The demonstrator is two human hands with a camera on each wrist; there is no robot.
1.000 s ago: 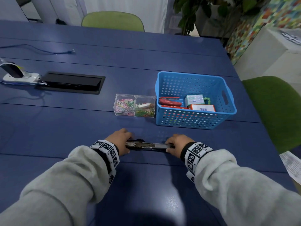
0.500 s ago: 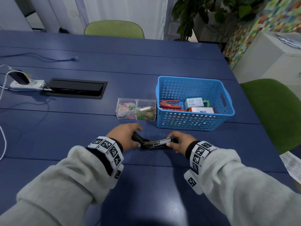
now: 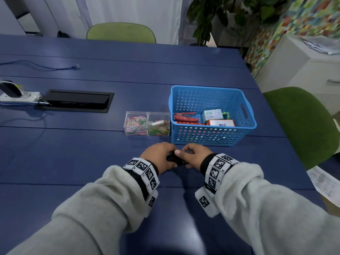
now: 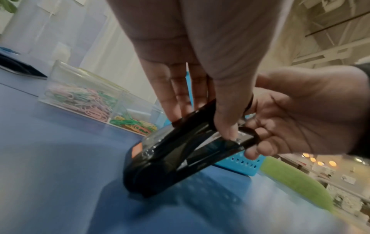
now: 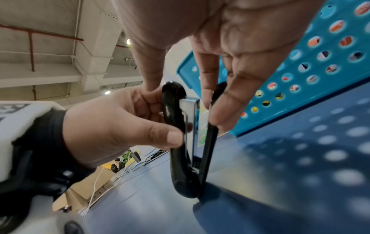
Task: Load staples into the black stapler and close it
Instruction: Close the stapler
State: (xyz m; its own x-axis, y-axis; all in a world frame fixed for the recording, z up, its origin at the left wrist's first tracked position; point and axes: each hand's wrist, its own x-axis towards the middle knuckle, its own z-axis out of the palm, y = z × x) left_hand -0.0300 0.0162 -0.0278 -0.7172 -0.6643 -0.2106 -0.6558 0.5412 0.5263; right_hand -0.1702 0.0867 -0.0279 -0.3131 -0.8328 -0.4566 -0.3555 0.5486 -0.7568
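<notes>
The black stapler (image 3: pixel 174 160) is between both hands near the table's front middle, mostly hidden in the head view. In the wrist views the stapler (image 5: pixel 180 142) stands tilted with its hinge end on the table. It is folded into a narrow V with the metal magazine (image 5: pixel 190 117) showing in the gap. My left hand (image 3: pixel 156 157) grips the top cover, thumb on one side and fingers behind. My right hand (image 3: pixel 195 155) pinches the free ends, thumb on the cover tip and fingers on the base. No staples are visible.
A blue basket (image 3: pixel 213 140) just behind the hands holds a red stapler (image 3: pixel 185 117) and small boxes (image 3: pixel 212 115). A clear box of coloured paper clips (image 3: pixel 147 124) sits to its left. A black cable hatch (image 3: pixel 77 101) and a power strip (image 3: pixel 18 96) lie far left.
The stapler lay opened out flat between my hands a second ago. My hands have come together, folding it nearly shut and tipping it up onto its hinge end.
</notes>
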